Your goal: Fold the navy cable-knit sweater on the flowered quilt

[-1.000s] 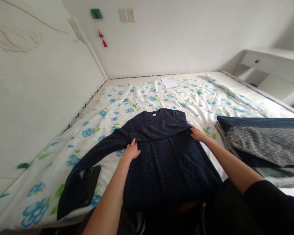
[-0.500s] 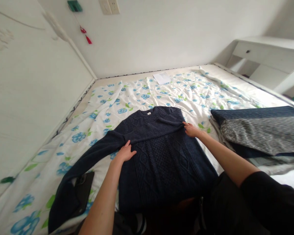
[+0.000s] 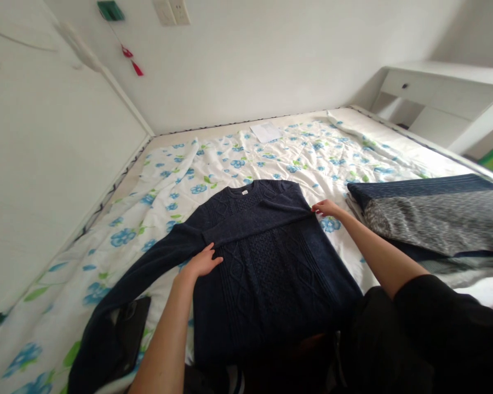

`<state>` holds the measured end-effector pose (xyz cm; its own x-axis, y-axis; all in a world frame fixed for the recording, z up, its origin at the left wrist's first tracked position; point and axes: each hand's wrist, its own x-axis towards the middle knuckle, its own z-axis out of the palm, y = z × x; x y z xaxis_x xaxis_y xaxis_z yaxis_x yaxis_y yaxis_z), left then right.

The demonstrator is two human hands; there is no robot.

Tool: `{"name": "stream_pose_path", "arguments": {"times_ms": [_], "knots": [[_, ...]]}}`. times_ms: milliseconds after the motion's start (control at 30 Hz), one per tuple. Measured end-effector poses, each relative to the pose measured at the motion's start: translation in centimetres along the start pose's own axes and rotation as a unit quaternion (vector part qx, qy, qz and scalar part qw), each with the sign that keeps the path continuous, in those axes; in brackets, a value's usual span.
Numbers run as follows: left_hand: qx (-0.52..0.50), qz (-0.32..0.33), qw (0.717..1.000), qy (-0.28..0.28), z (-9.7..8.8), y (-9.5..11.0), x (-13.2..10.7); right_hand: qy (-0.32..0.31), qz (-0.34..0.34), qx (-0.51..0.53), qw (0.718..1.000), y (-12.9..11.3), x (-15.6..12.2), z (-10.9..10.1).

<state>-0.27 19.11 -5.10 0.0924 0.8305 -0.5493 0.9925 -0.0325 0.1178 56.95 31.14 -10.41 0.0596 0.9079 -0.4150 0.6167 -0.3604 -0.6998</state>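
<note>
The right hand (image 3: 327,208) has just been shifting outward, off the knit body, and is now hovering over the floral sheet (image 3: 234,148) beside the garment. Its thumb and fingers appear to be pinching the side edge of the dark navy sweater (image 3: 271,284) at the end of the folded sleeve (image 3: 254,219) near the shoulder. The left hand (image 3: 201,264) is still resting by the cuff, its fingers extended and its thumb spread, not gripping. The sweater is lying front up on the bed, between a black phone (image 3: 137,328) and a pile of folded clothes (image 3: 431,219). For the work in hand, the change seems to mean that the crease at the shoulder side is being adjusted while the cuff is being steadied. The other sleeve (image 3: 148,268) is still stretching outward, unfolded, and partly covering the phone.
</note>
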Motion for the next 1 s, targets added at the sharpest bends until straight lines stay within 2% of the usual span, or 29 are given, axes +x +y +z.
{"name": "stream_pose_path", "arguments": {"times_ms": [67,167,267,400,567,733,800,900,1000], "knots": [[-0.001,-0.005,1.0,0.0,-0.1,0.1,0.0,0.017,0.024,0.028,0.999,0.2,0.7,-0.4],[-0.002,-0.001,1.0,0.013,0.0,0.0,0.1,0.028,0.009,-0.014,0.999,0.0,2.0,-0.7],[0.004,0.004,1.0,0.027,0.1,0.0,0.1,0.082,-0.063,-0.082,0.991,-1.2,3.9,-0.7],[0.012,0.005,1.0,0.026,0.2,0.0,0.1,0.156,-0.168,-0.134,0.964,-3.4,7.3,0.3],[0.02,0.003,0.999,0.032,0.3,-0.1,0.0,0.155,-0.232,-0.179,0.943,-4.9,11.3,2.1],[0.024,-0.001,1.0,0.014,0.3,-0.6,-0.1,0.111,-0.218,-0.234,0.941,-4.8,13.3,2.6],[0.025,0.002,0.999,0.02,0.2,-0.8,-0.3,0.14,-0.19,-0.224,0.946,-4.3,13.8,2.1],[0.037,0.008,0.998,0.04,0.2,-1.0,-0.4,0.216,-0.14,-0.18,0.949,-3.3,14.1,0.9],[0.051,0.014,0.998,0.043,0.3,-1.1,-0.3,0.232,-0.1,-0.134,0.958,-2.6,14.0,-0.2]]}}
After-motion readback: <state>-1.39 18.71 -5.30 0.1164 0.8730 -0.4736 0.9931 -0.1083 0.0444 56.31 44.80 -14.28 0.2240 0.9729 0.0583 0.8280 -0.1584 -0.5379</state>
